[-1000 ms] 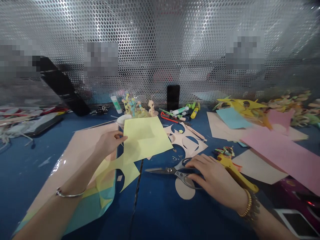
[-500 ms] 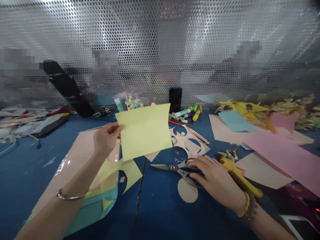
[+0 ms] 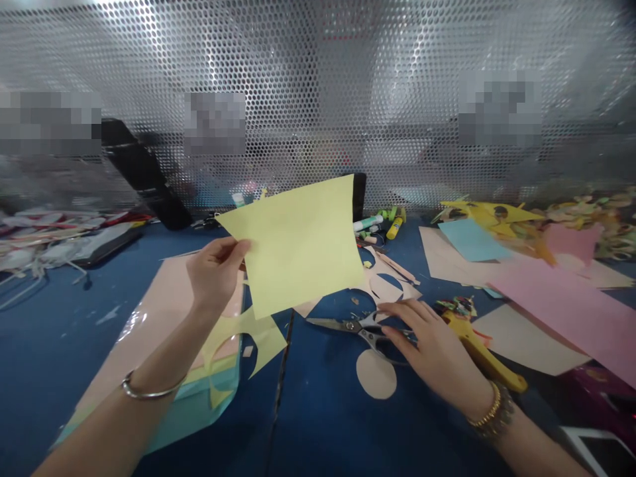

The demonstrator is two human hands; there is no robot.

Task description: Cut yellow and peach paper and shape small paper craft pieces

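Note:
My left hand [image 3: 218,275] pinches the left edge of a square sheet of pale yellow paper [image 3: 303,245], holding it up, tilted, above the table. Metal scissors [image 3: 352,326] lie on the blue table, blades pointing left and slightly parted. Over their handles is my right hand [image 3: 430,344], thumb and fingers apart and not wrapped around them; whether the fingertips touch the handles I cannot tell. Just below the handles lies a pale paper circle [image 3: 376,375]. A cut yellow paper scrap [image 3: 268,341] is below the raised sheet.
A clear sleeve of coloured paper [image 3: 163,298] lies left. Cut-out scraps [image 3: 380,275], glue sticks [image 3: 368,223] and a black phone [image 3: 358,199] are behind. To the right are a yellow-handled tool [image 3: 489,358], pink paper [image 3: 561,298] and blue paper [image 3: 472,240]. A perforated metal panel [image 3: 318,86] stands at the back.
The yellow sheet has risen a little and tilted, its right side higher. My right fingers have shifted slightly up over the scissors' handles. The scissors stay on the table.

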